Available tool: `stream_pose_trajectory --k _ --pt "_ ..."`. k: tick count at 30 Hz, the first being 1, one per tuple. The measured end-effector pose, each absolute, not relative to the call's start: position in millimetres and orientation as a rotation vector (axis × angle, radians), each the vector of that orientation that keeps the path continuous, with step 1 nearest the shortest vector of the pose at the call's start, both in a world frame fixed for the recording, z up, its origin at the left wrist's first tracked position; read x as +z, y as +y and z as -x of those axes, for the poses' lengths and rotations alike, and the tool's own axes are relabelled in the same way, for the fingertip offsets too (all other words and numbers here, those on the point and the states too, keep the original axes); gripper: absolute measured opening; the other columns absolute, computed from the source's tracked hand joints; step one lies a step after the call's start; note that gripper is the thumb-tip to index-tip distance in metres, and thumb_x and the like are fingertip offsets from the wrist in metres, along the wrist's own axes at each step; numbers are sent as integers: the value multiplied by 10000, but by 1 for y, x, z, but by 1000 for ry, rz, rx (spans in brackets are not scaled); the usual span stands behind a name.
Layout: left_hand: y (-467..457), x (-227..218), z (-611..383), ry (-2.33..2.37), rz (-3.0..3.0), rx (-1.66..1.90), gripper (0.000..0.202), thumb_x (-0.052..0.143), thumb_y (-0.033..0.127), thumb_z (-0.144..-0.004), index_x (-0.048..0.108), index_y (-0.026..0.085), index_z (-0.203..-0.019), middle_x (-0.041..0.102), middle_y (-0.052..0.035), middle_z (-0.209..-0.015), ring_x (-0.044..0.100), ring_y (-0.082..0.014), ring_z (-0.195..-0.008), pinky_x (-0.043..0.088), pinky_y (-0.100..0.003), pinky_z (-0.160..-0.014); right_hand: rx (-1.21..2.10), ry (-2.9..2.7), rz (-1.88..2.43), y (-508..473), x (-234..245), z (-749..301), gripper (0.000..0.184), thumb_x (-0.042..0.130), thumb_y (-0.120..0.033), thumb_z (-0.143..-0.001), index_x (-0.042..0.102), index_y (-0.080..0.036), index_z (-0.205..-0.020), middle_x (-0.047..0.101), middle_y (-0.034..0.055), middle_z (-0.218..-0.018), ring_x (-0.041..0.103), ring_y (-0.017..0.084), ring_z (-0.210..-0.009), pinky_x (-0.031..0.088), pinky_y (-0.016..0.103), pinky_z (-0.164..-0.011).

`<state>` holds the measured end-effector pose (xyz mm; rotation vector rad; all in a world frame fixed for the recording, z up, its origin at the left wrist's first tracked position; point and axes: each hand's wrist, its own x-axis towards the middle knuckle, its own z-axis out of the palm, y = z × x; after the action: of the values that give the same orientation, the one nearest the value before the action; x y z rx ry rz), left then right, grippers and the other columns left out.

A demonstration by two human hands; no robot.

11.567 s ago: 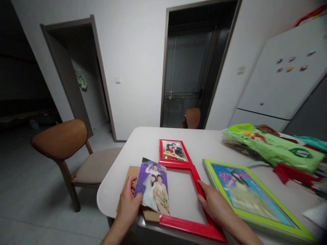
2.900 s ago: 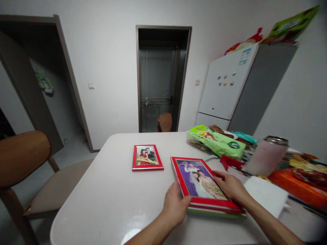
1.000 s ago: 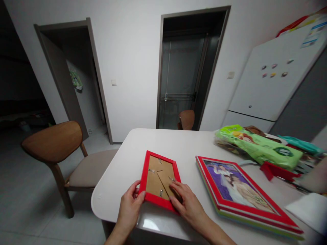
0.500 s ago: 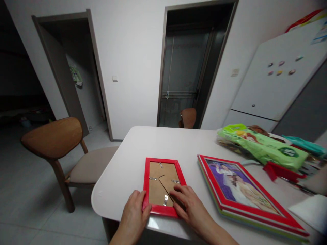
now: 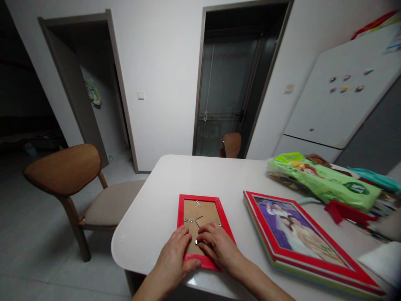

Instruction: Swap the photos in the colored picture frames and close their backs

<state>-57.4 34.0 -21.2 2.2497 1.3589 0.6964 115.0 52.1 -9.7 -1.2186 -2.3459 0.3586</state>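
Note:
A red picture frame (image 5: 225, 220) lies face down on the white table, its brown backing board (image 5: 189, 212) upward. Small metal clips sit along the backing's sides, and a slanted stand line shows in its middle. My left hand (image 5: 176, 252) holds the frame's lower left corner, fingers over the border and thumb along the bottom rail. Curled fingers of my right hand (image 5: 218, 246) press at the bottom metal clip (image 5: 196, 242); the fingers partly hide it. They also cover the lower right of the backing and part of the stand line.
Right of the frame lies a stack of frames, the top one a red-framed photo (image 5: 305, 234). Behind it sit a green plastic packet (image 5: 328, 179) and a red object (image 5: 347, 214). A wooden chair (image 5: 64, 169) stands left of the white table (image 5: 147, 217).
My right hand has moved up and left over the backing, its fingers now at the bottom clip. My left hand has shifted inward, fingers higher on the frame and thumb on the bottom rail.

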Motion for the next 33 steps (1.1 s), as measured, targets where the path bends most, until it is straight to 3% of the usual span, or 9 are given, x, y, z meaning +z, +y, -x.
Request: stream_pose_trajectory --k 4,9,13,23,29,33 --pt "35 -21 60 1340 -2231 687 520 628 329 -628 510 112 -1086 427 -158 -1233 354 -249 -1157 299 -394 -960 304 -2214 1411 65 -9 -132 239 407 -215 -771 604 -175 -899 567 71 -959 505 160 -872 386 265 -782" --pt "38 -23 62 1277 -2252 641 635 702 365 -527 496 143 -1086 388 -146 -1266 299 -266 -1188 269 -421 -969 161 -2215 1675 85 -12 -154 207 428 -121 -689 631 -153 -679 582 73 -788 498 172 -790 363 255 -742" --pt "41 -21 62 1257 -2255 596 528 752 284 -451 552 167 -926 435 -112 -1232 313 -247 -1182 293 -369 -960 126 -2170 1728 91 -15 -153 227 405 -114 -698 629 -146 -679 572 89 -788 473 178 -786 340 240 -705" --pt "42 -16 63 1275 -2231 550 426 760 241 -439 541 169 -797 456 -106 -1202 317 -246 -1177 299 -323 -946 195 -2232 1603 94 -10 -116 241 409 -183 -743 637 -165 -823 584 64 -839 499 159 -804 347 231 -708" --pt "42 -16 62 1253 -2245 600 418 767 221 -427 534 180 -771 469 -80 -1185 332 -239 -1164 320 -312 -929 234 -2262 1545 109 -19 -71 210 452 -210 -735 636 -158 -648 593 46 -711 509 133 -689 342 218 -636" --pt "43 -17 62 1262 -2252 580 416 771 234 -429 537 175 -769 463 -92 -1197 336 -255 -1162 319 -335 -930 182 -2212 1589 120 -26 -73 230 425 -230 -762 628 -155 -681 600 62 -741 510 142 -735 337 223 -680"
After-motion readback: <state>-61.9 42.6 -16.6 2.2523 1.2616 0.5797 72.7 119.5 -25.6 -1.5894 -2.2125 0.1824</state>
